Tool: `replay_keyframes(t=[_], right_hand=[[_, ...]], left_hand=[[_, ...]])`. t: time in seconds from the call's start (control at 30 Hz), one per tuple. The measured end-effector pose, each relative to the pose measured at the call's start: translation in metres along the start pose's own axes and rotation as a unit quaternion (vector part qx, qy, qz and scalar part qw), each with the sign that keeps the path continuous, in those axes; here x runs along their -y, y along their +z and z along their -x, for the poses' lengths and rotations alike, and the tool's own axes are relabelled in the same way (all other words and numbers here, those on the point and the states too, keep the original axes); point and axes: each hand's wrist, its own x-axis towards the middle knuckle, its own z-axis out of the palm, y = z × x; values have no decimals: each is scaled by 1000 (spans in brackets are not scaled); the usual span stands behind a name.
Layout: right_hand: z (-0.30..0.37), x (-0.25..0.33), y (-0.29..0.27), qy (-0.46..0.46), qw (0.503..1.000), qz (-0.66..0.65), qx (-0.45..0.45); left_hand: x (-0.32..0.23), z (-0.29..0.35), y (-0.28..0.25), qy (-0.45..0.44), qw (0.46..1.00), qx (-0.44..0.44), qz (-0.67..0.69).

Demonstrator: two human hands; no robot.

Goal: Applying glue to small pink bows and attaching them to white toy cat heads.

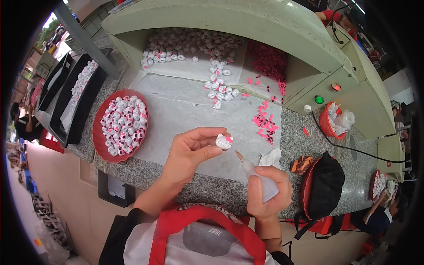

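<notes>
Item: one small white cat-head piece with a pink bow, being held up in front of the body, over the sheet of white paper. It is being pinched between the thumb and forefinger of the left hand; the remaining fingers are being curled in beside them.

Item: one translucent squeeze bottle, being gripped in the right hand, with thumb and fingers being wrapped about its body. Its thin nozzle is being pointed at the piece's right side; whether contact is being made cannot be told.

Item: pink bows, loose, being spread on the paper to the right.

Item: white pieces, being grouped on the paper beyond the hands; a larger heap is being sheltered under the pale green cabinet, next to a dark pink heap.

Item: one red scalloped dish, being filled with white pieces marked in pink and black, left of the paper.

Item: one black bag, being supported on the speckled counter, at right.
</notes>
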Motion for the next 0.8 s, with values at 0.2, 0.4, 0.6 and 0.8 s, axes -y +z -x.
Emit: replay_keyframes(t=[0.2,0.4,0.6,0.8], right_hand=[[-2,6,-4,23,999,-15,28],[-3,2,6,159,987,-12,-36],[24,-117,-18,476,854,-189,-93],[-2,-158,26,323,888,306,113]], left_hand=[[-2,1,1,17,1000,-2,-15],[2,-1,-7,14,1000,4,-14],[14,-7,-13,-8,1000,-4,-24],[23,-8,-21,-8,1000,-12,-25]])
